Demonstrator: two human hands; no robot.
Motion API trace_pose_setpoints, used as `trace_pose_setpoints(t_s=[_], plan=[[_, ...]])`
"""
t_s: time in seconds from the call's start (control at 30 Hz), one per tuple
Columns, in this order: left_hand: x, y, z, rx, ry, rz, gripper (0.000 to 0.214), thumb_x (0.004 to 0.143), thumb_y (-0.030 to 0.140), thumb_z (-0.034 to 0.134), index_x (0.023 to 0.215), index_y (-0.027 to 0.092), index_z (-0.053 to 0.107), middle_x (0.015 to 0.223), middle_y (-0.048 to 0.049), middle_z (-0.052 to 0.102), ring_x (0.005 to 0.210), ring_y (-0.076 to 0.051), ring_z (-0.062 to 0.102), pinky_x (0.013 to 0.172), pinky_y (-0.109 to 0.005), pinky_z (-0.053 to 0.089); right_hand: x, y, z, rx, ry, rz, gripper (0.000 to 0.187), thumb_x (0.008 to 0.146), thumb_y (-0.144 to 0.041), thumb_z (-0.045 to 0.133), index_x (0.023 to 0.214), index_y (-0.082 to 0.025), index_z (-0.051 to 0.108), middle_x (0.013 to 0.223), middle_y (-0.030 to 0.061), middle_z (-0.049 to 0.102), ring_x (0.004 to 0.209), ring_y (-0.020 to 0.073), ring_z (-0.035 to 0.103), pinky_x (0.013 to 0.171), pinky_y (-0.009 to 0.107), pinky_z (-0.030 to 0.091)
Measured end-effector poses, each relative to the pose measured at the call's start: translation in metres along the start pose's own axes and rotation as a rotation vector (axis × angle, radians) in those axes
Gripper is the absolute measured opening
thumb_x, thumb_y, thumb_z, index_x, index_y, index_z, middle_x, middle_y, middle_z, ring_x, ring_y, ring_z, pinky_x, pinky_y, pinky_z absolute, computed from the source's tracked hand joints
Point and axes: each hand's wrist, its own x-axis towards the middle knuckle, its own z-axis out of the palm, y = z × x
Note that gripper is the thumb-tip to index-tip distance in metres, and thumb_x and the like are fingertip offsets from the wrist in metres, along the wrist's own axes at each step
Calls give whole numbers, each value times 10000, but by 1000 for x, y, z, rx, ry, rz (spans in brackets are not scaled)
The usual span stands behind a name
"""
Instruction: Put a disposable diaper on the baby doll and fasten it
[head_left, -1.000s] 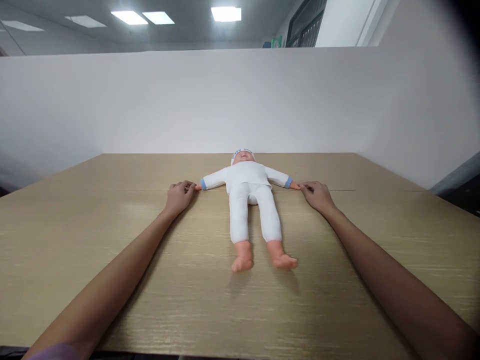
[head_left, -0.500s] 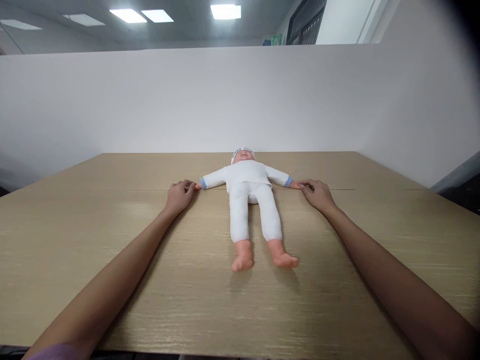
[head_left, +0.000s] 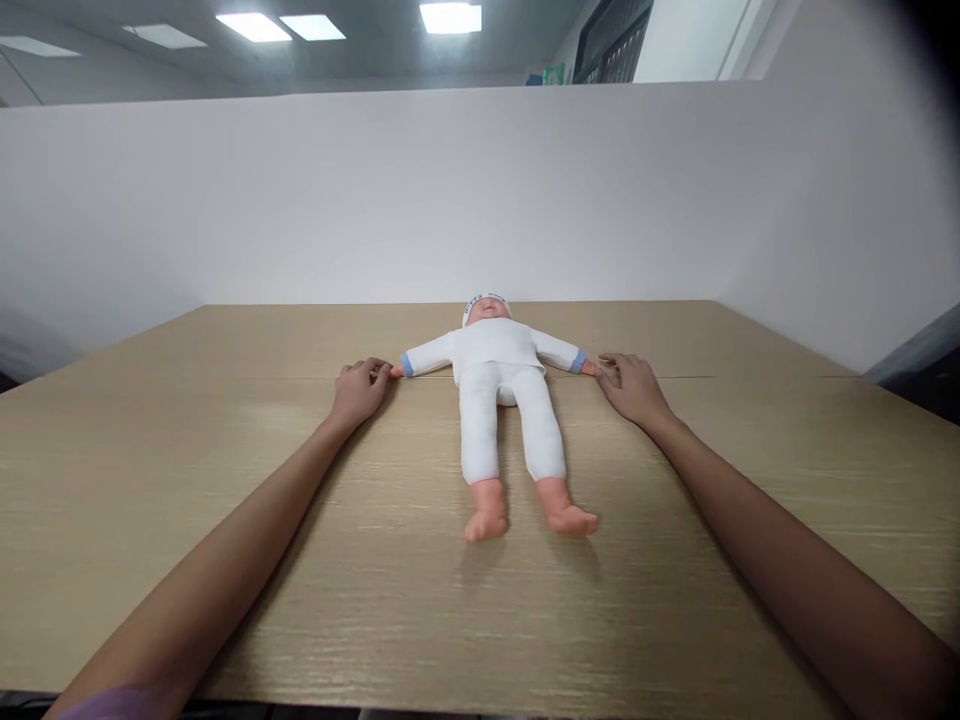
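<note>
Feet (head_left: 487, 512) of the doll (head_left: 498, 346) lie nearest on the table (head_left: 360, 600), its legs laid straight and arms already spread. At its hands, the right hand (head_left: 631, 387) has parted fingers while the left hand (head_left: 360, 390) curls close, pinching or merely touching, I can't tell; both have yet to withdraw. Its capped head (head_left: 489, 308) lies toward the wall (head_left: 450, 200).

A wide, pale tan wood-grain tabletop (head_left: 120, 440) has a thin dark seam (head_left: 690, 377) running across it. Behind it stands a smooth white partition wall (head_left: 375, 200). Above the wall's top edge, a grey ceiling (head_left: 375, 62) carries 5 rectangular white light panels (head_left: 450, 18), 3 of them brightly lit. A small green item (head_left: 553, 75) shows just beside a small dark blue item (head_left: 534, 79), left of a black-framed panel (head_left: 613, 42).
</note>
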Motion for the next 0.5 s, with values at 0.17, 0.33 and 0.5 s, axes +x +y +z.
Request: trace_pose_setpoints(t_s=[0.17, 0.33, 0.5], plan=[[-1, 3, -2, -39, 52, 9, 364, 992, 437, 466, 1127, 202, 709, 1091, -121, 759, 1010, -304, 667, 993, -470, 483, 1, 2, -2, 20, 21, 78, 425, 973, -424, 499, 1212, -156, 727, 1218, 186, 741, 1148, 354, 647, 1061, 529, 471], [-3, 6, -4, -80, 109, 9, 352, 990, 405, 477, 1183, 178, 663, 1151, -142, 735, 1009, -307, 663, 958, -475, 513, 3, 7, -9, 83, 41, 217, 401, 972, -398, 470, 1112, -173, 770, 1094, 163, 779, 972, 303, 699, 954, 486, 537], [-3, 6, -3, -103, 132, -2, 328, 979, 398, 497, 1155, 168, 653, 1167, -161, 726, 1028, -319, 654, 928, -485, 528, 5, 5, -12, 177, 3, 291, 317, 899, -451, 627, 1032, -218, 795, 1064, 113, 807, 971, 290, 728, 918, 452, 567]])
